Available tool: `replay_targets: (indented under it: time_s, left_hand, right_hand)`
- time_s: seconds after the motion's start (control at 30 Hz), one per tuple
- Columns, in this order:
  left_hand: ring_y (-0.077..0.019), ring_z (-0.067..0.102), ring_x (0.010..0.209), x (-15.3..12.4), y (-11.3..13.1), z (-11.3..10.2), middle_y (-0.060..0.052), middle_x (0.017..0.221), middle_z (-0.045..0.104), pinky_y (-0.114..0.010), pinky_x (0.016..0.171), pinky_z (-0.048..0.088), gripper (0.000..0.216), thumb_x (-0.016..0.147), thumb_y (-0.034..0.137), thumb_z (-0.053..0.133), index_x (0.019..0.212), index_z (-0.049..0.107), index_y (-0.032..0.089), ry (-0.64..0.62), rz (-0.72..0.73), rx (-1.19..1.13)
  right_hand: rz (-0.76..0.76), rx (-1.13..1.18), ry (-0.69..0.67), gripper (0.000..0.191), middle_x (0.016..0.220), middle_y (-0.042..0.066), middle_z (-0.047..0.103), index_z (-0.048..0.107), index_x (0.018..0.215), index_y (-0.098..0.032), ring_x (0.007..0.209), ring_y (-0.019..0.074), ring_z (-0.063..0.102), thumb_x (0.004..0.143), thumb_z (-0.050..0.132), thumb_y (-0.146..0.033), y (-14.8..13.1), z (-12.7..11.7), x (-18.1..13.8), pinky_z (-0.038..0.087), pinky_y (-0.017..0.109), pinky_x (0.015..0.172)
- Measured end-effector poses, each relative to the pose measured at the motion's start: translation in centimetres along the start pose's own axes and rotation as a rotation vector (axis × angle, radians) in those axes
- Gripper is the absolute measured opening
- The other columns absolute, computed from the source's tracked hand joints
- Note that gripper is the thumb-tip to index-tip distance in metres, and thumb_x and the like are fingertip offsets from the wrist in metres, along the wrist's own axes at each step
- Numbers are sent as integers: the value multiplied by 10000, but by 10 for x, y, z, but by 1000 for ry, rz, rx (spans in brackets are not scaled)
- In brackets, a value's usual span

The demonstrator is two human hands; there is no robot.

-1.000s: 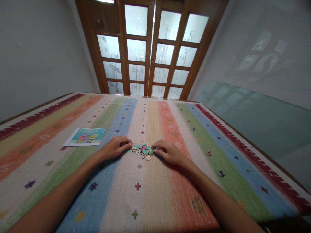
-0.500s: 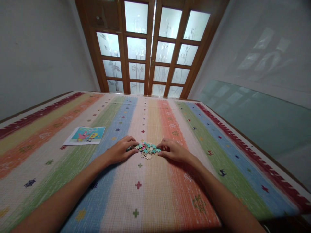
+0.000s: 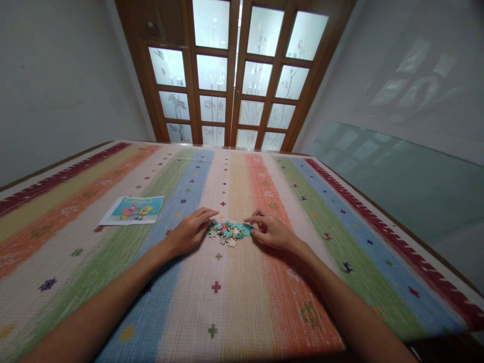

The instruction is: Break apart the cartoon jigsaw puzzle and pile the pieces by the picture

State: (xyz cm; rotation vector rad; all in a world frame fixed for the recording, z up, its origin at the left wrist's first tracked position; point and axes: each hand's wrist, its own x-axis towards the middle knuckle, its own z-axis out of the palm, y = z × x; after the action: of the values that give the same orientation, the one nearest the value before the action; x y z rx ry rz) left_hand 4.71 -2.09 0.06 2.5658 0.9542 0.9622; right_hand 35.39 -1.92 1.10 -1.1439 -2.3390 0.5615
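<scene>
A small heap of jigsaw puzzle pieces [image 3: 230, 233], teal, pale and pink, lies on the striped tablecloth [image 3: 242, 297]. My left hand [image 3: 191, 231] rests at the heap's left side, its index finger stretched out over the near pieces and the other fingers partly hidden. On the opposite side my right hand [image 3: 271, 231] has its index finger reaching toward the heap's edge, with the thumb apart below it. Neither hand shows a piece lifted in its fingers.
Left of the heap lies a printed picture sheet [image 3: 132, 210] with cartoon figures. Beyond the table's far edge stand wooden doors [image 3: 231, 75] with frosted panes. A pale glass panel [image 3: 397, 166] runs along the right wall.
My left thumb has drawn back from the heap, and the index finger points out straighter. My right hand's fingers have spread slightly. The pile looks a little wider on its left.
</scene>
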Motion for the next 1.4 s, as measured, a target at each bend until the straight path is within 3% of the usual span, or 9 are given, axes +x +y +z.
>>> replay_targets:
  time_s: [0.17,0.33,0.53,0.67,0.87,1.17,1.4]
  left_hand:
    - [-261,599,1211,-1,6,5,-114,1310,628,-463,1054,497,341,1050,311,482,1364,578,217,-30,7,64]
    - [-292,562,1250,-4,10,11,-121,1358,618,-500,1066,466,446,990,416,617,1392,569,231,-85,38,91]
    - [-281,582,1208,-4,9,13,-114,1307,652,-494,1032,476,347,1029,368,562,1339,611,220,-100,48,104]
    - [-268,601,1185,-3,9,15,-112,1277,669,-480,1016,489,308,1047,327,524,1317,619,212,-82,56,84]
    - [-255,613,1176,-1,13,16,-112,1272,671,-467,1014,502,304,1048,292,496,1318,614,216,-59,57,65]
    - [-279,598,1190,-1,18,15,-112,1292,662,-489,1024,492,386,980,373,629,1333,614,218,-85,41,80]
    - [-264,604,1164,-1,13,18,-114,1234,678,-488,1012,509,293,1038,303,542,1301,640,220,-56,51,64]
  right_hand:
    - [-35,-28,-60,172,1061,91,598,772,1034,-175,868,181,606,880,724,-236,-4,-1,-2,503,349,854]
    - [-29,-19,-76,114,984,71,614,749,1004,-171,789,163,589,911,700,-214,-4,0,-1,497,304,761]
    - [-84,-36,-60,192,953,79,644,731,954,-189,866,196,616,1008,560,-259,-7,0,0,492,331,822]
    - [-31,-32,12,257,919,88,661,694,917,-176,860,208,614,1027,485,-278,-6,3,1,479,348,819]
    - [51,134,57,239,836,60,699,683,892,-169,770,186,610,994,514,-304,-9,5,3,463,316,729]
    - [70,293,114,224,912,67,723,694,1112,-168,778,183,631,960,566,-272,-10,11,5,492,318,714]
    - [50,113,139,239,921,78,674,731,1092,-150,785,177,600,931,554,-157,-8,13,3,500,339,784]
